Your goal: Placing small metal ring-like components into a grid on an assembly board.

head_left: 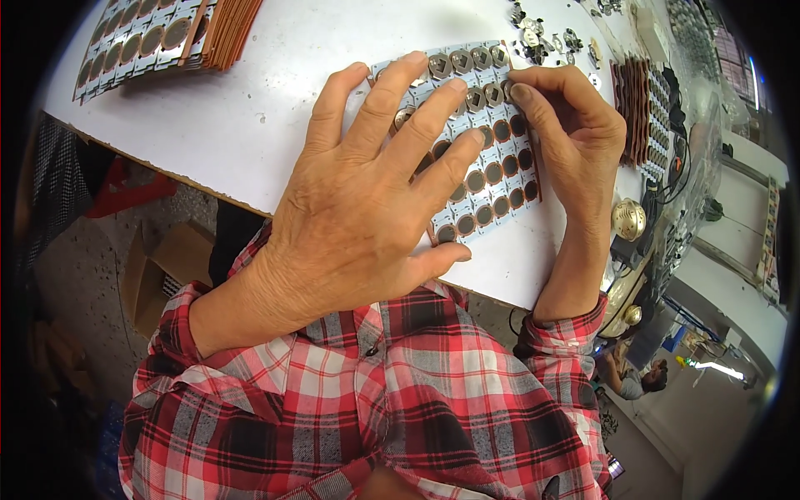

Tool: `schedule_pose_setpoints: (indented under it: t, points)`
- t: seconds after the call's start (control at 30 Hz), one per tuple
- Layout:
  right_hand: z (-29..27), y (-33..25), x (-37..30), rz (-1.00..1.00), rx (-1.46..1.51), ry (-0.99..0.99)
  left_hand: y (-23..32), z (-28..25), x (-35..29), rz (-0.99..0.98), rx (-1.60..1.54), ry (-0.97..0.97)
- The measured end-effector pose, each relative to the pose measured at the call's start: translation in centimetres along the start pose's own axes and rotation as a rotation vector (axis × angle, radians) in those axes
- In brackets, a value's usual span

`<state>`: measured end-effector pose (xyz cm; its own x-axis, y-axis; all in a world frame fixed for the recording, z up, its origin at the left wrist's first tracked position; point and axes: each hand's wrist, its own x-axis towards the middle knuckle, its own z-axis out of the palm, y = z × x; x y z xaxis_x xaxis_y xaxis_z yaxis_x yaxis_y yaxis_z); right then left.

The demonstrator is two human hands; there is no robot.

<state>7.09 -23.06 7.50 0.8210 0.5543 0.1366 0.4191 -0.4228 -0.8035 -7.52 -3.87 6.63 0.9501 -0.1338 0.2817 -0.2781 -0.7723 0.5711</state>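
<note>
A light panel of small circuit boards (505,151) lies on the white table, marked with rows of round dark pads. Shiny metal clips, which look like coin-cell holders (459,61), sit on the pads of the two far rows. Fingers spread, my left hand (367,179) rests over the left part of the panel and hides many pads. At the panel's right edge, the thumb and forefinger of my right hand (575,121) are pinched together beside the end of the second row. Anything between those fingertips is hidden.
Loose metal clips (533,37) lie scattered beyond the panel. A stack of similar panels (158,37) stands at the far left, another stack (637,112) at the right. Cables and a round metal object (628,219) are at the right. The table's front edge (167,167) runs close to my body.
</note>
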Motion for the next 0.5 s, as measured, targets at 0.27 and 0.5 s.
schedule_pose_setpoints:
  t: [0.27,0.5]
  points:
    - [-1.7,0.5,0.3,-0.072,0.038,-0.154,0.2,0.1,0.2,0.008,0.023,-0.030]
    - [-6.6,0.4,-0.4,0.071,0.112,0.215,-0.2,-0.2,-0.3,-0.003,0.132,0.065]
